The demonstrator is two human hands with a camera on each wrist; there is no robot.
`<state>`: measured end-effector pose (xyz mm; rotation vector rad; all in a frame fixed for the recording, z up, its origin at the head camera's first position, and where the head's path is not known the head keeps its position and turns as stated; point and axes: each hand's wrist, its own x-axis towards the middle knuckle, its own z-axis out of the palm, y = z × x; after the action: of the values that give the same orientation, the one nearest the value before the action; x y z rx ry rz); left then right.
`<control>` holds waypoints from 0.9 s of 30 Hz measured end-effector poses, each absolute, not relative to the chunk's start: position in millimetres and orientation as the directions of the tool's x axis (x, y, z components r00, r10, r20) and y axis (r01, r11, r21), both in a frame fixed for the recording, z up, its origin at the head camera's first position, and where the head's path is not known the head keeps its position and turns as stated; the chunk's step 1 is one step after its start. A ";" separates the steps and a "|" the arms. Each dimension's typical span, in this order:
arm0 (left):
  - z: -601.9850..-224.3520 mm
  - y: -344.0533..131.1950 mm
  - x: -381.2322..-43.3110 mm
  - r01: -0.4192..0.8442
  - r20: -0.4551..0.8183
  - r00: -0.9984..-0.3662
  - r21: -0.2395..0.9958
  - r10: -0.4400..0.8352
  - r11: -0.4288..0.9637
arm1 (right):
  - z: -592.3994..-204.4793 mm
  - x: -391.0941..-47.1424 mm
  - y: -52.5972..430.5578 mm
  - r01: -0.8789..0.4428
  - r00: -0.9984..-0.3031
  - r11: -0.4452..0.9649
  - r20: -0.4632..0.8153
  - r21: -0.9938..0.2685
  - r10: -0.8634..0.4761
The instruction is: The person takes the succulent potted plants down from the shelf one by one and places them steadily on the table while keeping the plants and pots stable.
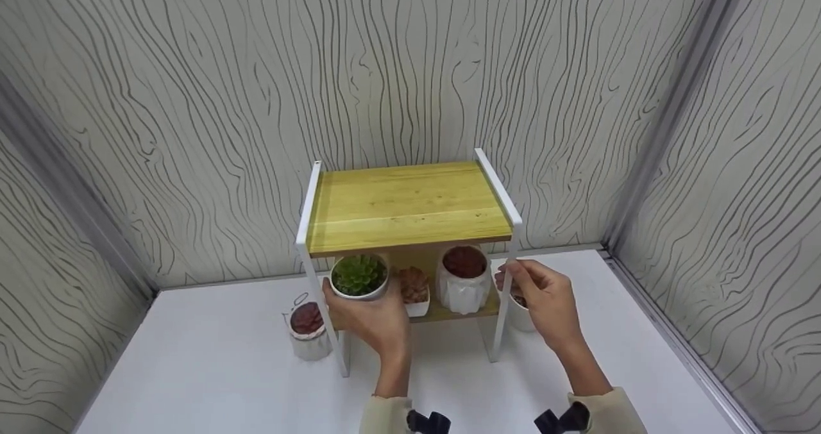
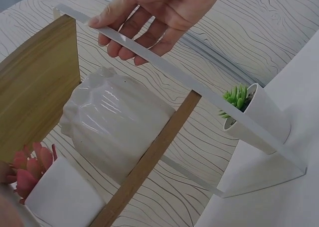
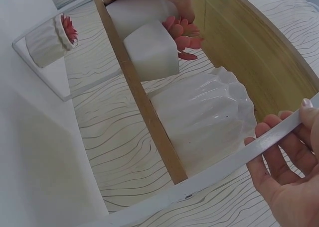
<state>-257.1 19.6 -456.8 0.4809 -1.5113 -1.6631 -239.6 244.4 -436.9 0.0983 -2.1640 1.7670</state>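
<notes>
A two-tier shelf with a wooden top board (image 1: pixel 410 206) and white side frames stands on the table. My left hand (image 1: pixel 375 318) grips a round white pot with a green succulent (image 1: pixel 359 275) at the left end of the lower board, thumb and fingers around its sides. With thumb and fingertips, my right hand (image 1: pixel 545 296) pinches the right front upright (image 3: pixel 234 160) of the frame. Between the hands, a small square white pot with a reddish succulent (image 3: pixel 154 53) and a larger ribbed white pot with a dark red plant (image 1: pixel 463 286) sit on the lower board.
Left of the shelf, a ribbed pot with a red succulent (image 1: pixel 309 331) stands on the white table (image 1: pixel 224 370). Right of the shelf is a white pot with a green plant (image 2: pixel 261 120), partly behind my right hand in the head view. Patterned wall panels (image 1: pixel 397 68) enclose the table.
</notes>
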 end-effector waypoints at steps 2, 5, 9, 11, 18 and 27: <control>-457.4 19.3 -257.9 0.326 0.255 -0.581 0.943 -0.773 0.067 | -436.4 -239.2 244.4 -0.266 -0.939 0.219 0.304 -0.939 0.162; -459.2 18.8 -259.8 0.356 0.272 -0.568 0.932 -0.777 0.066 | -436.3 -239.7 244.3 -0.267 -0.938 0.213 0.304 -0.940 0.164; -461.5 18.6 -261.9 0.404 0.280 -0.553 0.914 -0.785 0.041 | -437.0 -240.4 244.0 -0.277 -0.935 0.223 0.316 -0.934 0.162; -462.3 18.9 -262.0 0.421 0.287 -0.549 0.906 -0.785 0.037 | -437.6 -240.4 244.0 -0.283 -0.932 0.227 0.323 -0.932 0.163; -463.2 19.5 -261.1 0.445 0.312 -0.552 0.895 -0.773 0.044 | -439.2 -240.6 244.6 -0.283 -0.931 0.211 0.321 -0.936 0.174; -459.8 18.8 -258.4 0.418 0.282 -0.585 0.908 -0.760 0.015 | -437.1 -239.9 244.2 -0.266 -0.938 0.212 0.303 -0.940 0.168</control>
<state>-258.4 18.8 -459.8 0.3762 -1.4181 -1.7102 -239.9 244.2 -437.1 0.0916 -2.1527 1.7777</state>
